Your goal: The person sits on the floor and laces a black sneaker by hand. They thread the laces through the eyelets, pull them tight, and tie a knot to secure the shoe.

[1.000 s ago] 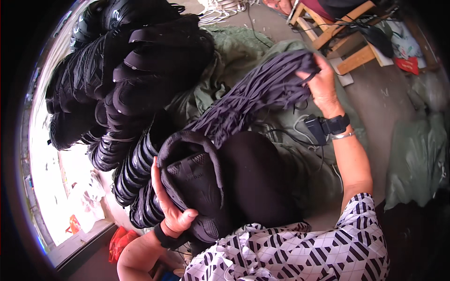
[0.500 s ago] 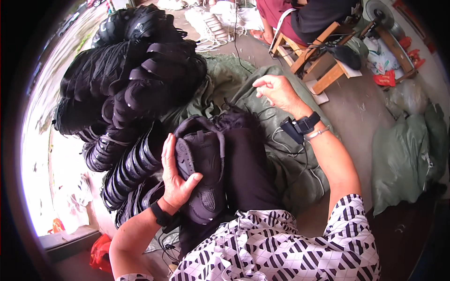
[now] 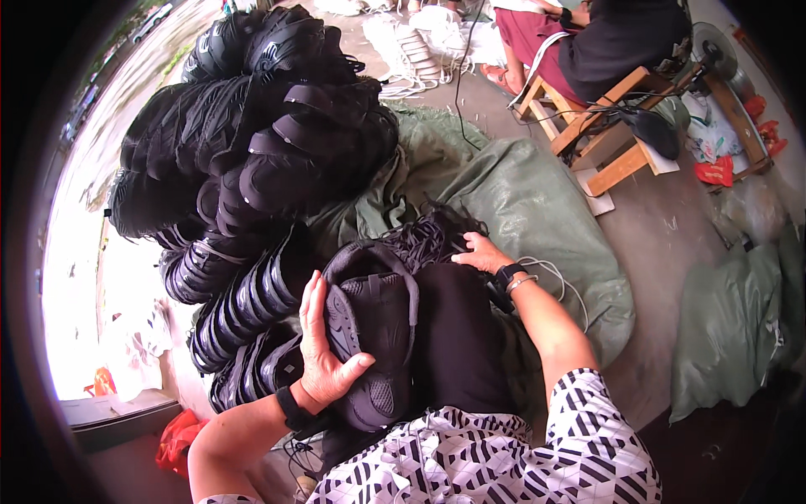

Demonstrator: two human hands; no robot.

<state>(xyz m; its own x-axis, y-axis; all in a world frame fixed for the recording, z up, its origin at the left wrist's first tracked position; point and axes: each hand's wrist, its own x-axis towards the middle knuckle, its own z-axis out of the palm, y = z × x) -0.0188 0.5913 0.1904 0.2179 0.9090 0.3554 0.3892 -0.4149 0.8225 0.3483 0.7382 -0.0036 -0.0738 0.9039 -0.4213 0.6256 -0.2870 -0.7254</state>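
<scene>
A black shoe upper point(image 3: 369, 323) lies along my left thigh, its collar opening facing away from me and its toe toward my body. My left hand point(image 3: 327, 357) grips it from the left side, fingers along the side panel and thumb across the top. A bundle of black shoelaces point(image 3: 424, 239) is draped over my knees, just beyond the upper. My right hand point(image 3: 480, 254) has its fingers closed at the right edge of this bundle. What lies between its fingertips is partly hidden.
A tall heap of stacked black shoe uppers point(image 3: 252, 160) stands at the left. Green sacking point(image 3: 537, 202) spreads beyond my knees, with another green sack point(image 3: 726, 323) at the right. A person point(image 3: 621, 50) sits near a wooden frame point(image 3: 621, 168) and a fan point(image 3: 714, 46).
My right hand has come down and inward from above the green sacking to the shoelaces. The left hand still grips the upper. My view has shifted slightly.
</scene>
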